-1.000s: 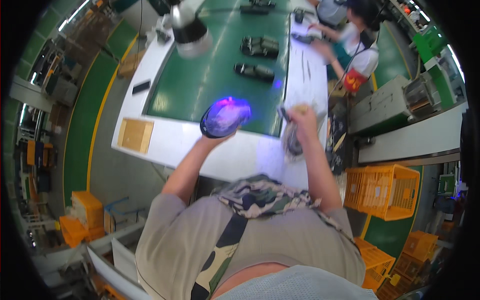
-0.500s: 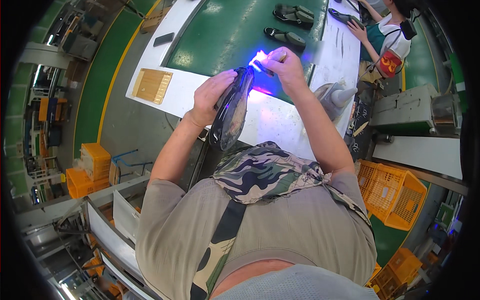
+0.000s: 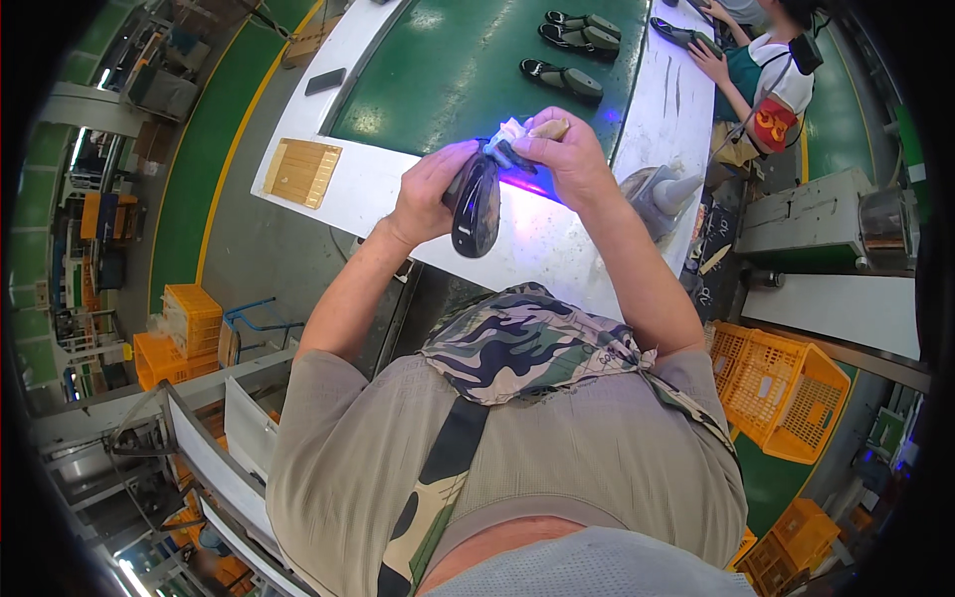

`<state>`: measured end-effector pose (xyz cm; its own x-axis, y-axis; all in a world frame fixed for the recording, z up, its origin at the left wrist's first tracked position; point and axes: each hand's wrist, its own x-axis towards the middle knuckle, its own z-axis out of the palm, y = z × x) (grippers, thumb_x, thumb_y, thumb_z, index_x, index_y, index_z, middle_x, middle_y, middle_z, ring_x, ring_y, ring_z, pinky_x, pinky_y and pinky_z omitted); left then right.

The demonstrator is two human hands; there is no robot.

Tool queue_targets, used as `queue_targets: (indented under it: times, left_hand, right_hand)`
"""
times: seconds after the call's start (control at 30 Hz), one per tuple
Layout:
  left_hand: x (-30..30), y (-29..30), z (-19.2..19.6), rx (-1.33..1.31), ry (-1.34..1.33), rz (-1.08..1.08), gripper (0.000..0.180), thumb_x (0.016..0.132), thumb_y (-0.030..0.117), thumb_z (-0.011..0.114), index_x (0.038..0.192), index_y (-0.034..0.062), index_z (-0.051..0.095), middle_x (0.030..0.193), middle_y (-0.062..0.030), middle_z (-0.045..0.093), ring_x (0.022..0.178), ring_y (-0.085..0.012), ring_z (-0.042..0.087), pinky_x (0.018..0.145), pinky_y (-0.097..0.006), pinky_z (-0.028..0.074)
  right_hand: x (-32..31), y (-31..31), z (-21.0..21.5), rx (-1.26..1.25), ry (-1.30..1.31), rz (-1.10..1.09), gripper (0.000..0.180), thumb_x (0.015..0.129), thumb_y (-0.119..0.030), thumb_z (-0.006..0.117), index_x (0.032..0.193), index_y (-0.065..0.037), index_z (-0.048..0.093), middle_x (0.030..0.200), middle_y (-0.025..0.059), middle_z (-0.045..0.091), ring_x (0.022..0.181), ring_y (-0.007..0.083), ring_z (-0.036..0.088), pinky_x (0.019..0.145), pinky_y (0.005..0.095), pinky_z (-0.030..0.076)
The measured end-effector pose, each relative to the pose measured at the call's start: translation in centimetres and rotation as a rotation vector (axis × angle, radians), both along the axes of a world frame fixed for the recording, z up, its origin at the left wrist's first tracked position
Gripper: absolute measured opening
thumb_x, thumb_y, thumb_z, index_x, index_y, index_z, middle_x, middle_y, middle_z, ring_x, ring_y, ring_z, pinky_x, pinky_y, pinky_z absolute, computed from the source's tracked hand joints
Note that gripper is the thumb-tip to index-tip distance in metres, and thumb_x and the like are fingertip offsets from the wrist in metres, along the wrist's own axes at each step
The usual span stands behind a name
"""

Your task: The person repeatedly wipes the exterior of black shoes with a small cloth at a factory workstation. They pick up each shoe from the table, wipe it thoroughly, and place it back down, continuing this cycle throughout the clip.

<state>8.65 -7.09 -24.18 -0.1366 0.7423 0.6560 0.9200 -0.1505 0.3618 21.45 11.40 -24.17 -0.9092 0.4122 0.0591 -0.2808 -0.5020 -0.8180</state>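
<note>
My left hand (image 3: 430,191) is closed around a shiny black shoe (image 3: 477,211) above the white near edge of the worktable. The shoe's rounded end points down toward me, and its sole side faces right. My right hand (image 3: 575,164) is closed in a pinch at the shoe's far end. A tan, wooden-looking handle (image 3: 550,129) sticks out of its fingers. Between the two hands a pale crumpled-looking patch (image 3: 507,137) glows in blue-violet light; whether it is cloth cannot be made out. Fingers hide the tool's working end.
Several black shoes on lasts (image 3: 563,80) stand on the green belt (image 3: 438,70). At right, a co-worker's hand (image 3: 708,65) touches another shoe (image 3: 684,38). A grey pot with a nozzle (image 3: 662,194), a phone-like slab (image 3: 325,82) and a wooden board (image 3: 303,172) lie around. Orange crates (image 3: 781,388) flank me.
My left hand has tipped the shoe, so its near end has risen and swung away from me. The right hand stays close to its far end. The shoes on the belt have shifted slightly.
</note>
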Motion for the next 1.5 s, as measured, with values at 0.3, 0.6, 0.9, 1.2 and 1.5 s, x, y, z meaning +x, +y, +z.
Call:
queue_targets:
  times: [0.3, 0.6, 0.9, 1.2, 1.5]
  left_hand:
    - [1.1, 2.2, -0.3, -0.376, -0.314, 0.047, 0.063, 0.061, 0.009, 0.082, 0.119, 0.0045, 0.059, 0.096, -0.0121, 0.069, 0.083, -0.0227, 0.069, 0.075, -0.032, 0.055]
    - [0.4, 2.8, 0.4, -0.791, -0.754, -0.156, 0.060, 0.050, 0.007, 0.085, 0.104, 0.0008, 0.061, 0.091, -0.0039, 0.066, 0.084, -0.0142, 0.061, 0.082, -0.031, 0.051]
    - [1.0, 2.0, 1.0, -0.853, -1.127, -0.226, 0.070, 0.053, 0.007, 0.084, 0.116, -0.0035, 0.056, 0.100, -0.0064, 0.065, 0.090, -0.0166, 0.061, 0.087, -0.031, 0.049]
    - [0.3, 0.7, -2.3, -0.790, -1.525, -0.262, 0.065, 0.060, 0.012, 0.082, 0.118, -0.0012, 0.057, 0.099, -0.0076, 0.064, 0.091, -0.0177, 0.061, 0.085, -0.030, 0.049]
    - [1.5, -1.1, -3.9, -0.615, -1.705, -0.217, 0.055, 0.068, 0.011, 0.073, 0.118, -0.0035, 0.056, 0.100, -0.0105, 0.065, 0.090, -0.0193, 0.065, 0.086, -0.033, 0.052]
  right_hand:
    - [1.8, 2.5, 3.4, 0.300, -0.005, -0.129, 0.022, 0.077, -0.001, 0.075, 0.087, -0.003, 0.056, 0.080, 0.0027, 0.059, 0.071, 0.0090, 0.058, 0.062, 0.0233, 0.049]
    - [0.7, 4.8, 2.4, 0.446, 0.074, -0.281, 0.020, 0.077, -0.001, 0.075, 0.086, -0.003, 0.057, 0.084, 0.0024, 0.062, 0.075, 0.0061, 0.056, 0.067, 0.0215, 0.047]
    - [-0.6, 5.8, 0.1, 0.721, 0.117, -0.350, 0.021, 0.076, -0.001, 0.074, 0.083, -0.003, 0.054, 0.087, 0.0063, 0.063, 0.080, 0.0109, 0.058, 0.072, 0.0260, 0.048]
    - [0.7, 3.3, -1.3, 0.734, 0.040, -0.125, 0.022, 0.078, -0.001, 0.072, 0.082, -0.004, 0.050, 0.097, 0.0109, 0.061, 0.092, 0.0150, 0.056, 0.082, 0.0281, 0.046]
    - [2.0, 0.4, -4.6, 0.575, 0.035, -0.029, 0.024, 0.076, -0.001, 0.074, 0.079, -0.004, 0.050, 0.090, 0.0087, 0.064, 0.086, 0.0146, 0.058, 0.078, 0.0291, 0.048]
